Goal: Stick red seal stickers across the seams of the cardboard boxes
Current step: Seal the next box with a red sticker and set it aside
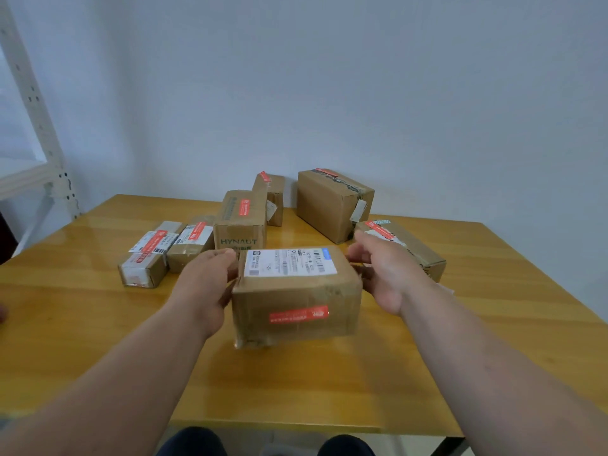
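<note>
In the head view, the box (296,291) sat between your two hands, near the middle of the table (493,324). Your left hand (204,284) pressed on its left end and your right hand (385,274) on its right end, so both were grasping the same box, and neither was nearer than the other. The long axis of the box ran from one hand to the other. A red sticker (298,314) lay on the face turned toward you, below your hands, and a white label (289,262) covered the top.

Whether the sticker really crossed a seam was hard to make out, because the tape was glossy. The fingertips behind the box were hidden. The bottom of the box was blurred, so I cannot tell if it touched the table. Beyond your hands, the other boxes (334,204) already carried red stickers.
</note>
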Demonstrator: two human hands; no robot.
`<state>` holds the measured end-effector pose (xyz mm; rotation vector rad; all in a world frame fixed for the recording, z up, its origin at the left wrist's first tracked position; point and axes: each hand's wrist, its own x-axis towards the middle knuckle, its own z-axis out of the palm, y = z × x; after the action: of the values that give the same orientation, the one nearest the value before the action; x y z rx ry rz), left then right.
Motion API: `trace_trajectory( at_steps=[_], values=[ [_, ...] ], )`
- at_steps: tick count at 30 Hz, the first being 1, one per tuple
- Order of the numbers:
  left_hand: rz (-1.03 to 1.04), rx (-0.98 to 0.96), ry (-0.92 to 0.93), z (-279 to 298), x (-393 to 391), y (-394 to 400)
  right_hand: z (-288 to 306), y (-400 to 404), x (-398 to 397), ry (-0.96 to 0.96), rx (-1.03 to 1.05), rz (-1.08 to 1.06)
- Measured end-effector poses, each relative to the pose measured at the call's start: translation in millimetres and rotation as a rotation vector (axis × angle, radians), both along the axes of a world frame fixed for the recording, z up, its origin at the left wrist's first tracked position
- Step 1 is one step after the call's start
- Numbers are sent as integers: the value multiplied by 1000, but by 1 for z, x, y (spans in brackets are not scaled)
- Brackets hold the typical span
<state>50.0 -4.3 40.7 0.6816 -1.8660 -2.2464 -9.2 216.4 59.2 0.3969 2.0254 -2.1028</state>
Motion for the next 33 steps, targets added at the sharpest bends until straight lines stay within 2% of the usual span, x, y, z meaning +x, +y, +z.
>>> trace_trajectory(
  at_steps=[4, 11, 15, 18, 25, 33],
  values=[
    [30, 156, -45, 5, 6, 6, -6, -2, 6, -5, 6, -8],
    [77, 178, 139, 11, 4, 7, -7, 3, 11, 52, -6, -3],
    [12, -41, 145, 3, 2, 4, -6, 3, 11, 138, 182, 49],
    [-52, -240, 25, -9, 4, 3, -12, 4, 13, 190, 420, 130],
    [-96, -423, 37, -18, 0, 6, -15, 6, 11, 250, 648, 161],
    [-257, -640, 59, -13, -12, 9, -11, -23, 1, 534, 981, 272]
  ],
)
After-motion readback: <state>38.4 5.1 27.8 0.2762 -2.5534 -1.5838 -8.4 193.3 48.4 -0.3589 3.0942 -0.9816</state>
